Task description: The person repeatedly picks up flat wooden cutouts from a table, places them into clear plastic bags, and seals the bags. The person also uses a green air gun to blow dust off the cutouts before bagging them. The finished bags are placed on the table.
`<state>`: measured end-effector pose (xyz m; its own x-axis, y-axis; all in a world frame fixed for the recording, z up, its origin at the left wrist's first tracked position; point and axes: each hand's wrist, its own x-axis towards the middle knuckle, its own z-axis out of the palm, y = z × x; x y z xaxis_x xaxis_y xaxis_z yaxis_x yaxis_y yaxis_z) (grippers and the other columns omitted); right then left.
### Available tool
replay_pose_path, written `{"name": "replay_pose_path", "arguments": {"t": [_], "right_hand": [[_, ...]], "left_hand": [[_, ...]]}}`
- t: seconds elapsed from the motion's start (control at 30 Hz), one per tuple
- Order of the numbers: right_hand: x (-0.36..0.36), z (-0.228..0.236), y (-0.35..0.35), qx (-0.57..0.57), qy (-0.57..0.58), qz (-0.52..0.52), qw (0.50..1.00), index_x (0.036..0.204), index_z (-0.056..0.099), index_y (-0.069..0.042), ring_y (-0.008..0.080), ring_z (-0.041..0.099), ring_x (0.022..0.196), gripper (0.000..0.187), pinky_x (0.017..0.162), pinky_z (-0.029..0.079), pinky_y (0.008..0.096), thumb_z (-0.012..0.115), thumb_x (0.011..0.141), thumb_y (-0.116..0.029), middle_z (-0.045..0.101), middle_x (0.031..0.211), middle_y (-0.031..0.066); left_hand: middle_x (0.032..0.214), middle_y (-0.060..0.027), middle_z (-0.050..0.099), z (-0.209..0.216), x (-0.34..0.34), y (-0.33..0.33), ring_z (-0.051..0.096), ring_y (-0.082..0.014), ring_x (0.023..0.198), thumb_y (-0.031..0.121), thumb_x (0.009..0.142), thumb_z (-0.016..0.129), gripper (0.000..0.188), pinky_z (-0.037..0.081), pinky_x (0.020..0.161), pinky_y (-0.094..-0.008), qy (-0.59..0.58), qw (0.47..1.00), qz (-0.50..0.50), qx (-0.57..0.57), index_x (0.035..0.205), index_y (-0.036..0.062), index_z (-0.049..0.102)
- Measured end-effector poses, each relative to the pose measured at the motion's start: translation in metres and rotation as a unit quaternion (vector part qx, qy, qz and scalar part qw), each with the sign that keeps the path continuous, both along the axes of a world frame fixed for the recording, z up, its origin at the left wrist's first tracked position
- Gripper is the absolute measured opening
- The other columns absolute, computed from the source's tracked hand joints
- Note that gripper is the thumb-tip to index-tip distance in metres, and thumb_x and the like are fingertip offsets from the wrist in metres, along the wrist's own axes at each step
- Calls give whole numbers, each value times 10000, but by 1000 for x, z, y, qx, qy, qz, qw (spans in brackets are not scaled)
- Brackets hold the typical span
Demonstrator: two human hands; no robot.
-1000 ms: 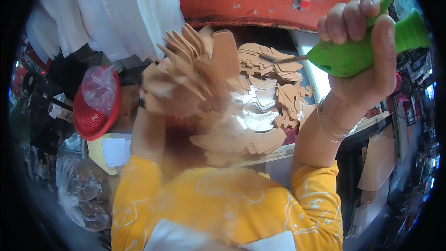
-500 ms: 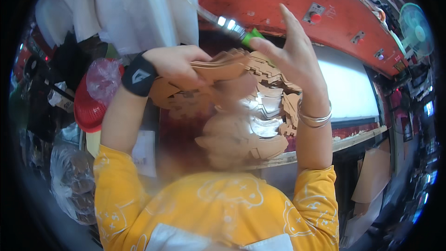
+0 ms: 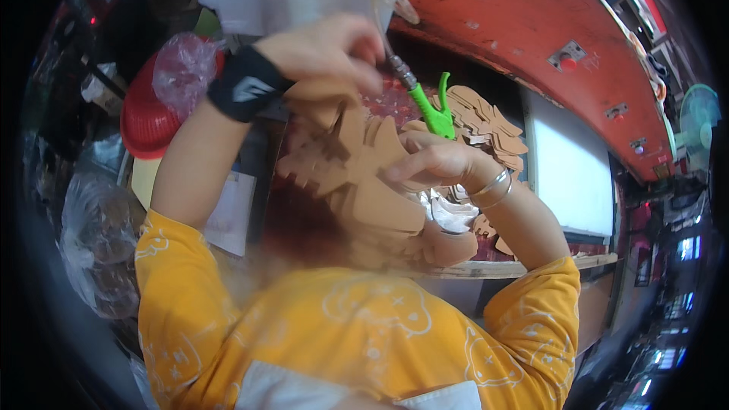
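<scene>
Right bare hand (image 3: 439, 161) grasping flat tan cut-out pieces (image 3: 380, 203); left bare hand (image 3: 323, 49), their eleven o'clock, blurred, can't tell grip. Green plastic trigger tool (image 3: 433, 114), right hand's twelve o'clock.

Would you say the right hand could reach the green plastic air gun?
Probably yes: the right hand is near the air gun, whose lever is uncovered, though flat tan pieces may occupy that hand.

Tan pieces (image 3: 383, 206): thin, flat, curved in outline; loosely bunched, overlapping at mixed angles above the dark red table (image 3: 300, 220); leftmost ones blurred, contact with the surface unclear. Further pieces (image 3: 486, 125): same tan, wavy-edged, stacked in layers, farther right.
</scene>
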<state>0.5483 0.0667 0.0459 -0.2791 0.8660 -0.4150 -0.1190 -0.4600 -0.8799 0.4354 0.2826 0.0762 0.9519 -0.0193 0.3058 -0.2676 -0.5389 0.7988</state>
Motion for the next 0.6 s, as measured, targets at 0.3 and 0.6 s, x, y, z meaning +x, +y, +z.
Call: {"name": "replay_pose_path", "arguments": {"t": [0.3,0.6], "right_hand": [[3,26,21,97,188,-140,967,1204,473,75,217,552,1052,416,920,436,351,582,855,-125,545,1191,140],[-14,5,1,133,-485,-113,857,1217,469,-3,331,591,896,494,786,480,382,652,815,-223,570,1067,209]], "left_hand": [[1312,-133,468,-131,-93,-67,446,-246,1223,673,847,366,801,372,1003,-391,9,773,-111,-624,1332,36,374],[1292,-101,501,-134,-71,-74,495,-242,1175,298,902,554,535,376,1021,-406,92,645,-10,-759,1348,66,370]]}}
